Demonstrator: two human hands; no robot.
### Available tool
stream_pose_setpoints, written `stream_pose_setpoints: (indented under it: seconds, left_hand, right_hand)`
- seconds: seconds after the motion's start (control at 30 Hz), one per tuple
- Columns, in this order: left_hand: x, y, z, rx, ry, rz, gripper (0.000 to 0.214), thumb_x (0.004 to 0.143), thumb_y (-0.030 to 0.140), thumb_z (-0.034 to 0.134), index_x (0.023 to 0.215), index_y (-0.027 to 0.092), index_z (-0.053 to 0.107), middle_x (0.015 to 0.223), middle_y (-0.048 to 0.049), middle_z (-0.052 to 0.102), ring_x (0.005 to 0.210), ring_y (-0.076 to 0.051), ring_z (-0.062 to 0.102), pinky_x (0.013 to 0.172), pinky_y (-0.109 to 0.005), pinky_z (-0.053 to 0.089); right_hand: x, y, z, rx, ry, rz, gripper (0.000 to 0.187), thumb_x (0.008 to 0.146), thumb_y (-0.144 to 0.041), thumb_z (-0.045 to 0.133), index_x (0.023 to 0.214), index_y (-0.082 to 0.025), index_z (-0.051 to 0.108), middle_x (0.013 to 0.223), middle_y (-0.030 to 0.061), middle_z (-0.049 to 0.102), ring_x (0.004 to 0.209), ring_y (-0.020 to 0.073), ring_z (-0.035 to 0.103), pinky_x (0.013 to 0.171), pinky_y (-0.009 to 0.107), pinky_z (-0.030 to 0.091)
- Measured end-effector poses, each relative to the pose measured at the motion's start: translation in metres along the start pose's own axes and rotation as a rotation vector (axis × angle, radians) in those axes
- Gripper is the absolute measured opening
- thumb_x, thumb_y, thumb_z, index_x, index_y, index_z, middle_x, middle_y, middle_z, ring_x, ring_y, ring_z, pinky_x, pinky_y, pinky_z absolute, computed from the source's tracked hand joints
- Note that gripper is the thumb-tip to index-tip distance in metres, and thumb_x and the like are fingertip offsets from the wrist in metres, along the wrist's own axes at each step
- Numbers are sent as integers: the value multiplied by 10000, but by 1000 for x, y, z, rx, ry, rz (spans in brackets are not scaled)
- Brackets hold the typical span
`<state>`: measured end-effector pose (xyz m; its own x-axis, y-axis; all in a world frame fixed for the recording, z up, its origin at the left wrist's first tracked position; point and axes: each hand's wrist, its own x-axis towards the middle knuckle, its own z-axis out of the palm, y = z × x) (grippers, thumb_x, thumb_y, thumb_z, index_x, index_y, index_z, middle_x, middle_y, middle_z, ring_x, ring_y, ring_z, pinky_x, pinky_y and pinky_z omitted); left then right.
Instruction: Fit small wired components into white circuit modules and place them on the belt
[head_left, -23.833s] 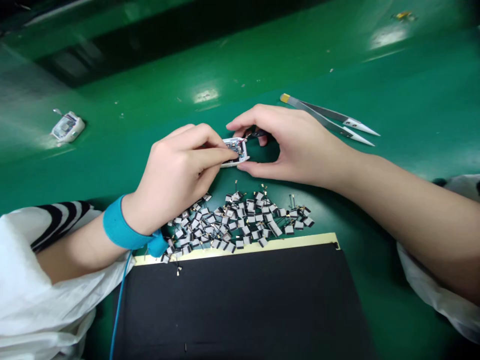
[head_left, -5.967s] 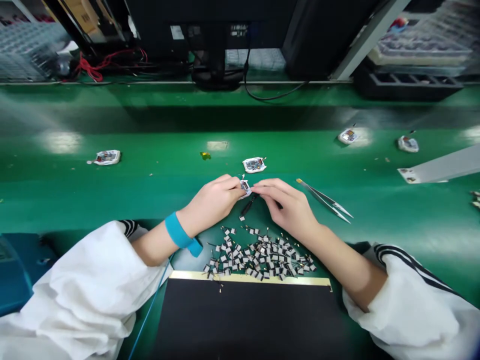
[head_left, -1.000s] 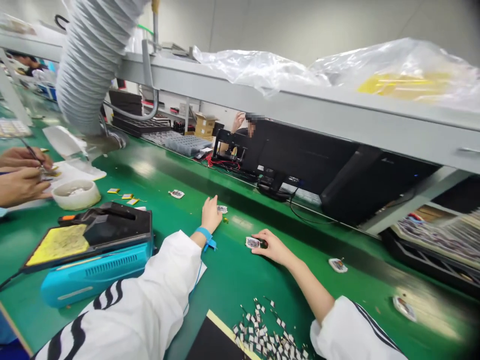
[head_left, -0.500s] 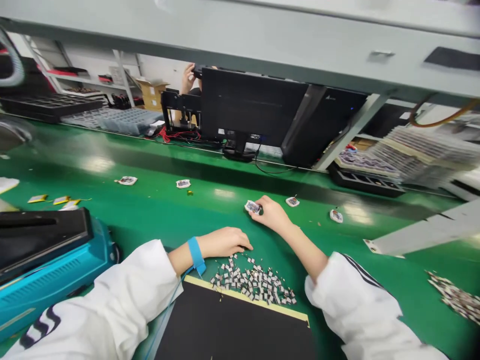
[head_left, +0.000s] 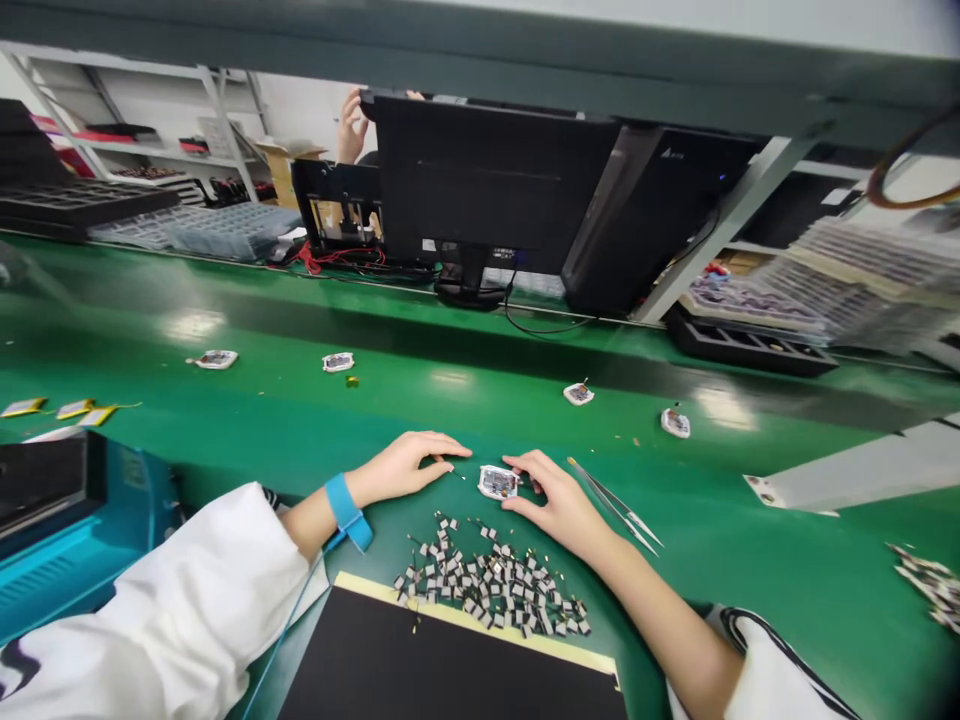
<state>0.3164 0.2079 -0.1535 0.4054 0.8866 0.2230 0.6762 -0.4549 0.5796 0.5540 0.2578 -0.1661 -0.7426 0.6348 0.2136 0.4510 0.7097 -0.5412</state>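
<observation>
A small circuit board in a white frame (head_left: 498, 482) lies on the green bench top, above a heap of small silver components with dark leads (head_left: 499, 580). My right hand (head_left: 559, 500) holds this board by its right end, forefinger at the upper corner and thumb at the lower one. To its left, my left hand (head_left: 409, 465), with a blue strap at the wrist, is low over the bench. Its fingers are stretched out, with the thumb a little apart; a tiny piece shows by the thumb tip. Metal tweezers (head_left: 615, 505) lie right of my right hand.
More white-framed boards (head_left: 579, 393) lie in a row farther back. A black mat (head_left: 450, 660) with a yellow edge is in front. A teal machine (head_left: 127, 540) stands left, a metal bracket (head_left: 847, 465) right. Behind are a monitor (head_left: 487, 190) and another person's hand (head_left: 350, 128).
My right hand has brought the board down and nearer, beside my left hand. My left hand has moved off the component heap, and its fingers have straightened. The tweezers have come into sight.
</observation>
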Motion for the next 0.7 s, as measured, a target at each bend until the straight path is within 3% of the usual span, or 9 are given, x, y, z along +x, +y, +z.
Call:
stream_pose_setpoints:
  seconds: [0.1, 0.3, 0.4, 0.53, 0.7]
  left_hand:
    - [-2, -1, -3, 8, -60, 72, 221, 817, 139, 481, 990, 206, 601, 980, 5, 621, 946, -115, 533, 866, -210, 410]
    - [-2, -3, 0, 82, -19, 73, 181, 827, 174, 473, 923, 169, 628, 910, -32, 632, 854, -142, 553, 805, -255, 435]
    - [-1, -2, 0, 124, 18, 53, 188, 821, 168, 471, 940, 151, 616, 901, -49, 623, 841, -160, 551, 777, -277, 445]
    - [-1, -1, 1, 168, 54, 33, 236, 817, 128, 445, 1001, 170, 588, 901, -31, 625, 829, -149, 559, 760, -265, 457]
    - [-2, -4, 1, 202, 76, 16, 256, 824, 158, 449, 1052, 189, 562, 964, -24, 618, 864, -139, 572, 770, -245, 466]
  right_hand:
    - [2, -1, 0, 35, 38, 15, 272, 839, -319, 434, 1057, -179, 516, 881, 47, 544, 685, 112, 512, 619, 243, 454]
    - [8, 0, 6, 55, 87, 36, 191, 833, -286, 446, 906, -170, 579, 751, 31, 560, 641, 119, 508, 617, 252, 445]
    - [3, -1, 3, 56, 88, 53, 231, 814, -304, 479, 1001, -180, 537, 828, 32, 569, 599, 105, 487, 591, 248, 453]
    - [-6, -4, -2, 46, 54, 27, 484, 702, -326, 622, 1133, -194, 443, 975, 44, 547, 666, 115, 489, 611, 250, 472]
    - [-6, -6, 0, 40, 33, 3, 456, 729, -291, 585, 1145, -201, 420, 996, 50, 534, 717, 133, 491, 632, 270, 474]
